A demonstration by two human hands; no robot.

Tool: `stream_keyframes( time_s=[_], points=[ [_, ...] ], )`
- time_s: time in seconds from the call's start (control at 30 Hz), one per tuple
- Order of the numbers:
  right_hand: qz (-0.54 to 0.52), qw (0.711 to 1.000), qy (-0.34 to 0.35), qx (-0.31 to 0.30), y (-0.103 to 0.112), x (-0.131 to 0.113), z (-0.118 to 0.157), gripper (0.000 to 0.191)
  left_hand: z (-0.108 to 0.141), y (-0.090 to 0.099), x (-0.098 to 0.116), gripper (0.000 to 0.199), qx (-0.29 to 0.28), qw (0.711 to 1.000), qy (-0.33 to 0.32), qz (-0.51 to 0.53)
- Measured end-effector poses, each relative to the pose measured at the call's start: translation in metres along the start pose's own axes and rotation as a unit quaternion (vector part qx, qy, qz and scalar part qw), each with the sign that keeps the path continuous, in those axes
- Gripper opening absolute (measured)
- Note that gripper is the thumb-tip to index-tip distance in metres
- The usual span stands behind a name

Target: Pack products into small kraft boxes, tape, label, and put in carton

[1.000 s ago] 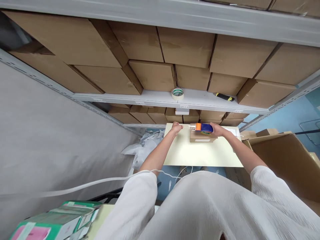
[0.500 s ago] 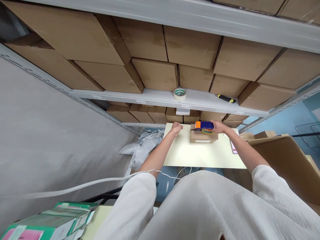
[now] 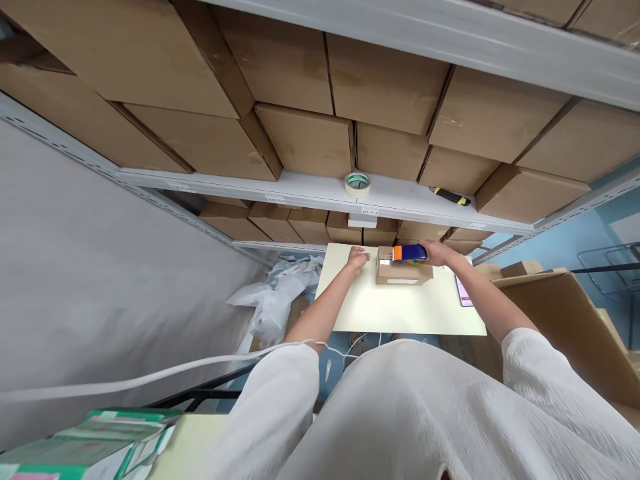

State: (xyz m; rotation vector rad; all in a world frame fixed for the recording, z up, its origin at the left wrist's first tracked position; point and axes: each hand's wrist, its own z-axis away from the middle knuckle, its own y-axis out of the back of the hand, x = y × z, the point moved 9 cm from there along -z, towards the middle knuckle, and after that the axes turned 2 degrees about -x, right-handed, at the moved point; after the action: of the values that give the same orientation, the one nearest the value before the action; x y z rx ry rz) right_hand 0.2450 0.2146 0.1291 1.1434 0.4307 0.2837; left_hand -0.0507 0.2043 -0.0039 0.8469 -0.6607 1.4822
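Note:
A small cardboard box (image 3: 390,275) with a white label on its near side lies on the pale yellow table (image 3: 400,310). My right hand (image 3: 434,253) is wrapped round a blue and orange tape dispenser (image 3: 413,253), which is on top of the box. To the left of the box, a little apart from it, is my left hand (image 3: 358,259). Its fingers are bent together, and anything between them is too small to make out. Near the table's right side lies a phone (image 3: 464,292) with a lit screen.
Cardboard boxes (image 3: 390,80) fill the shelves ahead. A tape roll (image 3: 357,185) and a black-yellow cutter (image 3: 451,196) lie on the shelf (image 3: 310,188). A large open carton (image 3: 565,313) stands right; white plastic wrapping (image 3: 280,300) and a white cable (image 3: 200,363) are left.
The dispenser has moved slightly right relative to the box, showing more of the box's left end. My left hand is now closer to the box. The view has shifted slightly.

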Motion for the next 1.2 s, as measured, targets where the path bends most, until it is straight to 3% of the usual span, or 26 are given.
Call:
stream_keyframes(
  time_s=[0.27,0.57,0.8,1.2],
  points=[
    [0.015,1.0,-0.011,-0.003,-0.006,-0.003,-0.007,0.041,-0.007,-0.001,-0.018,0.047,0.011,0.999,0.0,0.032],
    [0.038,0.998,-0.026,-0.03,0.002,-0.013,-0.01,0.045,-0.022,0.0,-0.03,0.044,0.008,0.998,0.03,0.046],
    [0.043,0.998,-0.022,-0.042,0.007,-0.023,-0.012,0.045,-0.018,-0.001,-0.038,0.038,-0.023,0.997,0.04,0.06],
    [0.052,0.997,-0.04,-0.043,0.004,-0.021,-0.01,0.039,-0.014,-0.028,-0.054,0.041,-0.044,0.997,0.045,0.041]
  ],
)
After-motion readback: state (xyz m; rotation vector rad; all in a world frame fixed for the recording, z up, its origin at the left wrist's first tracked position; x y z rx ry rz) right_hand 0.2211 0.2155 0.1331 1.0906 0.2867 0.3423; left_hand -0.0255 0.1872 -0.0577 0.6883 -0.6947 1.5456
